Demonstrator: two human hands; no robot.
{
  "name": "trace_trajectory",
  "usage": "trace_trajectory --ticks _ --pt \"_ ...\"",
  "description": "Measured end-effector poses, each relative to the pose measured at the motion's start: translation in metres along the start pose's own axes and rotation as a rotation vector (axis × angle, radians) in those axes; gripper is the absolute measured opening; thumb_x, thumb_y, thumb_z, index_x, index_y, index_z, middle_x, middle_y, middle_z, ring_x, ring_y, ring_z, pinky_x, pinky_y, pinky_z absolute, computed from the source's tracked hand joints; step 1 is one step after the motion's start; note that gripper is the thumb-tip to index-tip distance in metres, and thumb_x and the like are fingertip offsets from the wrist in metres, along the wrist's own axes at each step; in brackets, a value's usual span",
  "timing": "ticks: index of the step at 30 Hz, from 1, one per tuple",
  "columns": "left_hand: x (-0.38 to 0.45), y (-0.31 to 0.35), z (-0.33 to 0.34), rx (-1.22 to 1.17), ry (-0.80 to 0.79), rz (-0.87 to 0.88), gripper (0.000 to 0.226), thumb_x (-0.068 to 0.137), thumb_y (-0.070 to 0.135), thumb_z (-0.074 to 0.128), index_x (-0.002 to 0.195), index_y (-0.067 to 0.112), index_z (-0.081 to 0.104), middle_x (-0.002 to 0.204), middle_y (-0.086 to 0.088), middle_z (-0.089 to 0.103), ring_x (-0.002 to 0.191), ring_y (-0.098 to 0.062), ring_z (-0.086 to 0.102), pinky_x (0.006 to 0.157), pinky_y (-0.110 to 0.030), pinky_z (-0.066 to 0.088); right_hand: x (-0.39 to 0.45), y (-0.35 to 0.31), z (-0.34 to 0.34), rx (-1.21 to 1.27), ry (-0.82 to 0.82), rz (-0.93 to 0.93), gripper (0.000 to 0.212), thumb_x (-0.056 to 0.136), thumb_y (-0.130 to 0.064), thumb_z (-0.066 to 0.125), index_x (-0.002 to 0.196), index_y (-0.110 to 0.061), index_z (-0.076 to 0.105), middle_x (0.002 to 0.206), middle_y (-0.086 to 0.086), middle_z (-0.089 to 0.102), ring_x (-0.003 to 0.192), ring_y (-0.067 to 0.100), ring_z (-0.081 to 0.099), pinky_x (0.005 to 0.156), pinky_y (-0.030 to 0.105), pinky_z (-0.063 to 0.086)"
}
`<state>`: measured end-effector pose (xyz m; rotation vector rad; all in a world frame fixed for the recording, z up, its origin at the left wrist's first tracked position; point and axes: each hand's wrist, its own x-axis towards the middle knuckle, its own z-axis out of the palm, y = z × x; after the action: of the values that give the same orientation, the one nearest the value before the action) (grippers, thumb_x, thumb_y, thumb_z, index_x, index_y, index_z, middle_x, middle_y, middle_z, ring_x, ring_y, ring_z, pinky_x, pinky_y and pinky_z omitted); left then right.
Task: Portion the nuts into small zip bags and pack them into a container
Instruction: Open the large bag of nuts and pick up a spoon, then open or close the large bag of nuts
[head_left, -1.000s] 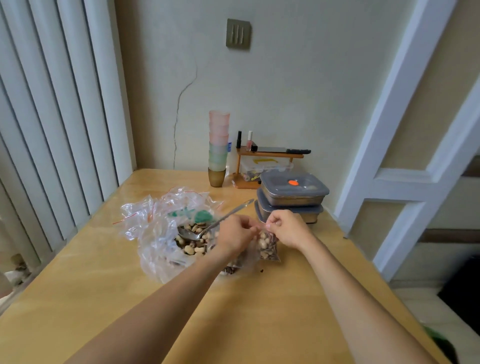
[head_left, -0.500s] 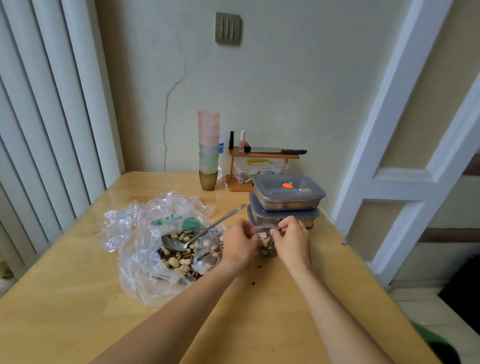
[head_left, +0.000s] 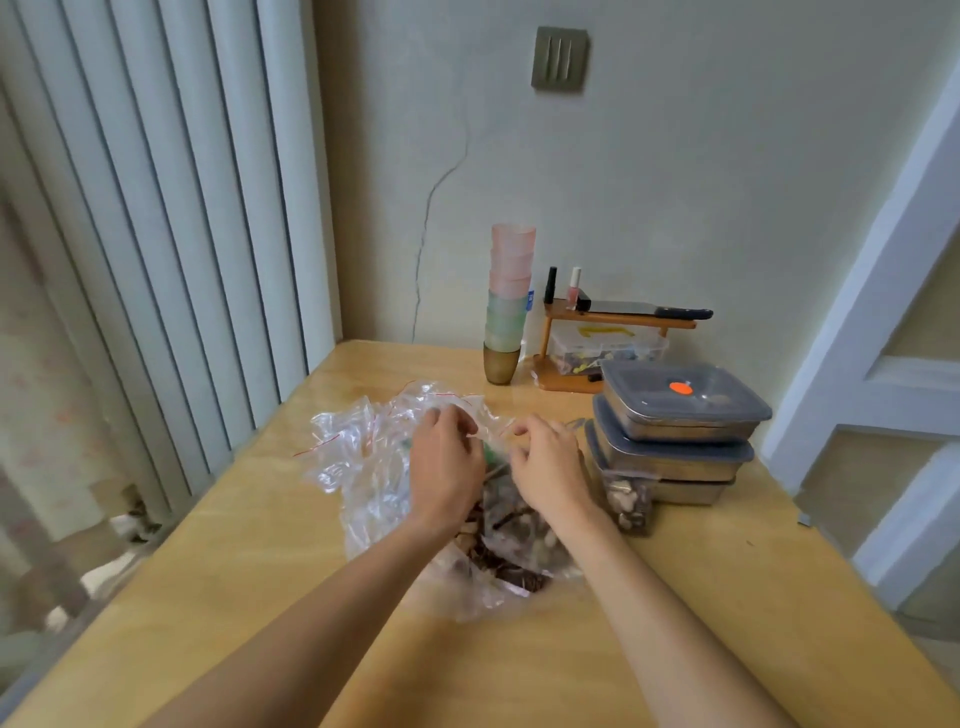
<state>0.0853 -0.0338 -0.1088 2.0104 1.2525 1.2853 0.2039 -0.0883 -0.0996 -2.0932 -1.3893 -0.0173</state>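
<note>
A big clear bag of mixed nuts (head_left: 514, 540) lies open on the wooden table (head_left: 260, 545), partly hidden under my wrists. Behind it sits a heap of empty zip bags (head_left: 358, 441) with red seal lines. My left hand (head_left: 447, 467) and my right hand (head_left: 548, 467) hover over the heap, both pinching the top of one thin clear zip bag (head_left: 491, 434). A small filled bag of nuts (head_left: 628, 501) stands upright against a stack of three metal containers with grey lids (head_left: 680, 421) on the right.
A stack of pastel cups (head_left: 509, 296) and a small wooden rack (head_left: 613, 332) with bottles and a box stand at the back against the wall. Vertical blinds run along the left table edge. A white door frame is to the right.
The filled small bag left my hands and now stands against the containers. Both hands moved left and back to the heap of empty bags and pinched one. The spoon is now covered.
</note>
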Motion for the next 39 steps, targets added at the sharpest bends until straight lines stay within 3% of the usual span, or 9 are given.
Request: trace_trajectory --ticks 4,8,14,20,24,28,31,35,39 --pt "0.026 -0.053 -0.033 0.258 0.081 -0.103 0.023 0.093 0.013 0.049 0.109 0.012 0.065 0.116 -0.007 0.056 0.114 -0.028 0.045 0.094 -0.038 0.040 0.016 -0.019 0.021 -0.068 -0.040 0.227 0.018 0.105 -0.025 0.047 0.116 -0.022 0.061 0.114 0.009 0.048 0.090 0.029 0.057 0.078 0.040 0.052" --pt "0.039 -0.088 -0.055 0.344 -0.032 -0.275 0.032 0.099 0.020 0.033 0.099 0.008 0.062 0.106 -0.016 0.062 0.105 -0.036 0.051 0.085 -0.044 0.042 0.031 -0.028 0.038 -0.123 -0.093 0.317 0.021 0.104 -0.025 0.052 0.117 -0.018 0.067 0.131 0.015 0.039 0.096 0.033 0.064 0.084 0.045 0.060" --pt "0.043 -0.112 -0.054 0.344 -0.241 -0.242 0.040 0.083 0.008 0.051 0.119 0.016 0.069 0.115 -0.008 0.069 0.104 -0.026 0.063 0.088 -0.038 0.054 0.038 -0.037 0.048 -0.190 -0.057 0.191 0.024 0.104 -0.021 0.055 0.114 -0.005 0.069 0.127 0.015 0.047 0.106 0.032 0.060 0.077 0.036 0.056" --pt "0.045 -0.106 -0.053 0.385 -0.115 -0.221 0.031 0.081 0.006 0.055 0.110 0.015 0.061 0.120 -0.009 0.054 0.112 -0.028 0.048 0.084 -0.030 0.036 0.052 -0.022 0.034 -0.162 0.050 0.475 0.047 0.097 -0.019 0.067 0.137 -0.005 0.046 0.130 0.021 0.047 0.111 0.033 0.053 0.089 0.042 0.054" --pt "0.043 -0.095 -0.063 0.551 -0.168 -0.421 0.033 0.084 0.023 0.056 0.113 0.010 0.045 0.123 -0.014 0.044 0.120 -0.036 0.040 0.094 -0.044 0.039 0.056 -0.006 0.019 -0.031 -0.073 0.634 0.073 0.093 -0.029 0.075 0.146 -0.006 0.029 0.128 0.020 0.055 0.091 0.029 0.054 0.061 0.038 0.043" --pt "0.042 -0.100 -0.067 0.429 -0.198 -0.391 0.030 0.084 0.000 0.052 0.112 0.002 0.045 0.113 -0.018 0.054 0.107 -0.038 0.050 0.073 -0.038 0.042 0.052 -0.007 0.023 0.139 0.104 0.521 0.071 0.093 -0.013 0.073 0.144 -0.006 0.024 0.116 0.017 0.063 0.095 0.035 0.067 0.071 0.043 0.058" --pt "0.038 -0.098 -0.074 0.258 -0.085 -0.322 0.030 0.080 -0.013 0.043 0.105 0.002 0.050 0.108 -0.018 0.054 0.091 -0.032 0.052 0.065 -0.032 0.040 0.047 -0.021 0.010 0.424 0.166 0.430 0.052 0.095 -0.014 0.071 0.132 -0.010 0.035 0.107 0.004 0.056 0.086 0.025 0.064 0.060 0.026 0.050" --pt "0.033 -0.083 -0.087 0.071 0.145 -0.177 0.031 0.089 -0.015 0.042 0.109 0.005 0.053 0.111 -0.001 0.038 0.092 -0.019 0.043 0.081 -0.023 0.037 0.040 -0.044 -0.005 0.618 0.000 0.187 0.012 0.098 -0.025 0.064 0.102 -0.016 0.069 0.092 0.000 0.067 0.079 0.016 0.062 0.068 0.027 0.048" --pt "0.037 -0.061 -0.095 -0.014 0.146 -0.008 0.022 0.097 -0.009 0.053 0.112 0.006 0.059 0.116 0.001 0.042 0.094 -0.012 0.053 0.081 -0.005 0.043 0.025 -0.073 -0.015 0.817 -0.250 0.097 0.031 0.102 -0.033 0.060 0.080 -0.013 0.068 0.087 0.005 0.062 0.084 0.018 0.059 0.086 0.032 0.050"
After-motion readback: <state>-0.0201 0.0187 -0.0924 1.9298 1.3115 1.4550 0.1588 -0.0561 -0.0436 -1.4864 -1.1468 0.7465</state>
